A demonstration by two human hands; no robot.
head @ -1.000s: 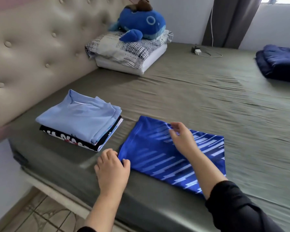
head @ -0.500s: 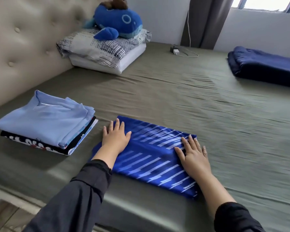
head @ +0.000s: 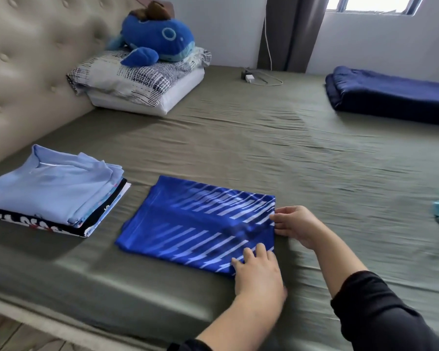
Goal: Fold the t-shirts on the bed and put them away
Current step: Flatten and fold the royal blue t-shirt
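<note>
Both hands hold the right edge of the blue shirt (head: pixel 198 221). The right hand (head: pixel 295 225) pinches it, and the left hand (head: pixel 257 271) has curled fingers on its corner. Next, I think, comes one more fold, toward the pile of folded shirts (head: pixel 53 188).

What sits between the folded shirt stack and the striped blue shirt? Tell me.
Nothing lies there: in the head view, only a narrow strip of bare green sheet separates the stack from the striped blue shirt, and neither touches the other.

Both forearms are bare below black long sleeves (head: pixel 380 307) pushed up toward the elbows.
</note>
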